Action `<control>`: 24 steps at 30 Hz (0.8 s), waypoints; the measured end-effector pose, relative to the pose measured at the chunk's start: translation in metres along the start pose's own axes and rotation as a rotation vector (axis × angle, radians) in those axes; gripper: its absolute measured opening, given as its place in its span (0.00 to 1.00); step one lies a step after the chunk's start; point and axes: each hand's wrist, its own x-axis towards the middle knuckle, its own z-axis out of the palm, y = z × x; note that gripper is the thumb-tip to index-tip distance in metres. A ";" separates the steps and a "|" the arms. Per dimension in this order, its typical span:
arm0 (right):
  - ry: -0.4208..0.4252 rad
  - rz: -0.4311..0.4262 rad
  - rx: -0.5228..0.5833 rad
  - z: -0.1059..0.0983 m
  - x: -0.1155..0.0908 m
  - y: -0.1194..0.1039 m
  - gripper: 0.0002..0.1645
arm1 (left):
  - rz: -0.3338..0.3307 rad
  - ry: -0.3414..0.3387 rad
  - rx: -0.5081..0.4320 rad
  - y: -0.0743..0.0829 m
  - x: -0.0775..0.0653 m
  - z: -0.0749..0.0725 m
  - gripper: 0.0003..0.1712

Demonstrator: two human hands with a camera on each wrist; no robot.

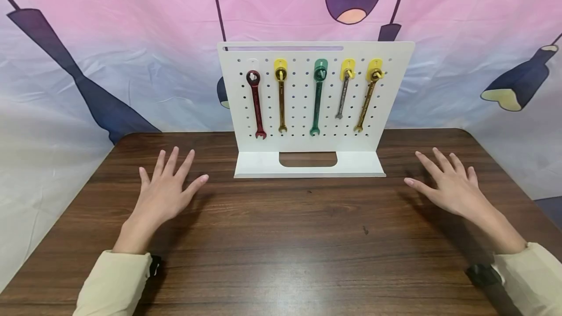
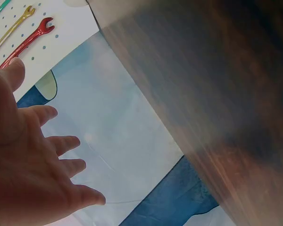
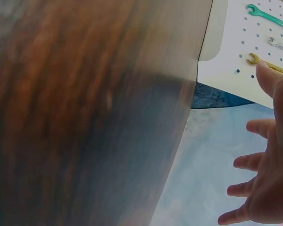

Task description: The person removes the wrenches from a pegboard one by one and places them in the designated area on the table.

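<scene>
My left hand (image 1: 162, 196) is over the left side of the table, fingers spread, holding nothing. On the other side my right hand (image 1: 456, 189) has its fingers spread too and holds nothing. Between them stands a white pegboard (image 1: 294, 111) with several wrenches hung in a row. From left to right they are a red wrench (image 1: 256, 104), a gold wrench (image 1: 281, 104), a green wrench (image 1: 317, 104), a smaller silver wrench (image 1: 343, 95) and another gold wrench (image 1: 367, 104). Neither hand touches the board. The red wrench is nearest the left hand, the right-hand gold one nearest the right.
The pegboard stands on its own white base (image 1: 259, 165) towards the back of the brown wooden table (image 1: 285, 238). Yellow, green and whitish hooks hold the wrenches' ring ends. A printed cloth (image 1: 145, 62) hangs behind the table.
</scene>
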 end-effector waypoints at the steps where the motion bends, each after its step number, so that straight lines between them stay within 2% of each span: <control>1: 0.002 -0.003 0.002 0.000 0.000 0.000 0.48 | -0.001 -0.002 -0.003 0.000 0.000 -0.001 0.44; 10: 0.029 -0.066 0.061 -0.006 -0.001 -0.001 0.46 | -0.007 -0.051 -0.040 0.003 0.004 -0.009 0.47; 17: 0.071 -0.224 0.183 -0.014 0.003 -0.001 0.43 | 0.066 0.003 -0.125 0.006 0.010 -0.018 0.44; 21: 0.008 -0.197 0.193 -0.021 0.005 -0.005 0.41 | 0.111 0.015 -0.187 0.007 0.017 -0.023 0.42; 24: -0.028 -0.166 0.205 -0.026 0.006 -0.009 0.39 | 0.106 0.002 -0.229 0.009 0.026 -0.028 0.41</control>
